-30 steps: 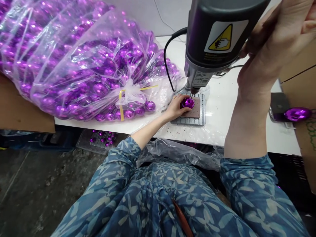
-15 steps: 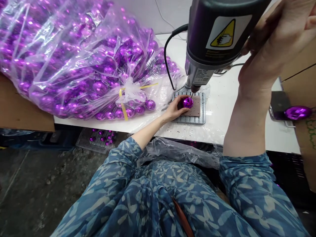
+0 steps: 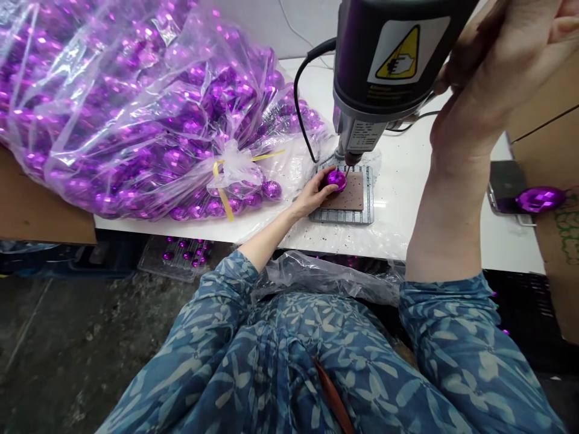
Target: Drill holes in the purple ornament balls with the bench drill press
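Observation:
My left hand [image 3: 316, 193] is closed around a shiny purple faceted ball [image 3: 336, 180], held over a brown board [image 3: 348, 196] on the grey slotted base [image 3: 368, 211] of a bench drill press [image 3: 384, 72]. The thin drill bit [image 3: 348, 170] points down right beside the ball's right edge; whether they touch I cannot tell. Dark crumbs are scattered over the board. My right hand [image 3: 502, 72] is raised at the right side of the drill press, its fingers curled and partly hidden behind the black housing. What it grips is hidden.
A big clear bag [image 3: 149, 120] of purple balls, tied with yellow ribbon, fills the table's left side. One loose ball [image 3: 272, 190] lies by it. On the right are a phone [image 3: 502, 184], a purple faceted piece [image 3: 540, 199] and cardboard [image 3: 554, 253]. A black cable [image 3: 296, 96] loops beside the drill.
My left hand has drawn the ball a little to the left, from under the bit to beside it. The right hand stays by the drill press; the whole view has shifted slightly.

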Tool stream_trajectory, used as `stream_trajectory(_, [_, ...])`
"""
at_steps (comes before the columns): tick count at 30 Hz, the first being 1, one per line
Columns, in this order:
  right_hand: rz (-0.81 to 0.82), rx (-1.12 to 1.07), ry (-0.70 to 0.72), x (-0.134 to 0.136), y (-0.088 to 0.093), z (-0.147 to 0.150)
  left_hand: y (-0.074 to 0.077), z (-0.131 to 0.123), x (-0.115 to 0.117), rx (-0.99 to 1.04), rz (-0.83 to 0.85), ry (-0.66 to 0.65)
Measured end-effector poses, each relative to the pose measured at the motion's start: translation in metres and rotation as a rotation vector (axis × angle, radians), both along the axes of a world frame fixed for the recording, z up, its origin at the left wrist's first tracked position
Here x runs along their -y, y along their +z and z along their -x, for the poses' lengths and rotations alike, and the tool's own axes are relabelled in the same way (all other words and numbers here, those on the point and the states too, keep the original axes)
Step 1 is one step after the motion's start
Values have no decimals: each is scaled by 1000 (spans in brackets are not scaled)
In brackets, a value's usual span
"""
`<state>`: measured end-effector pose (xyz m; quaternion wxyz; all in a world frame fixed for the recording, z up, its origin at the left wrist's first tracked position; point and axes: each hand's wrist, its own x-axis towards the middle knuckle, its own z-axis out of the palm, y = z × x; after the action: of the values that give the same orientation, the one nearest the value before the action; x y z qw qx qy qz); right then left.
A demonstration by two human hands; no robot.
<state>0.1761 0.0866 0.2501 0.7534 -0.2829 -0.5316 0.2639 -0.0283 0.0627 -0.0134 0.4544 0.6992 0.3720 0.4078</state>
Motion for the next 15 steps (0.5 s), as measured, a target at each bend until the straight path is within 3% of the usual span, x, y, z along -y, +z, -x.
stream_trajectory(5, [-95, 47, -33, -6, -1, -2, 0, -3, -2, -25, -26, 44])
stream_trajectory(11, [-26, 23, -54, 5, 3, 3, 3, -11, 3, -56, -72, 101])
stream_trajectory(15, [-64, 42, -78, 4, -1, 1, 2, -22, 11, -82, -116, 139])
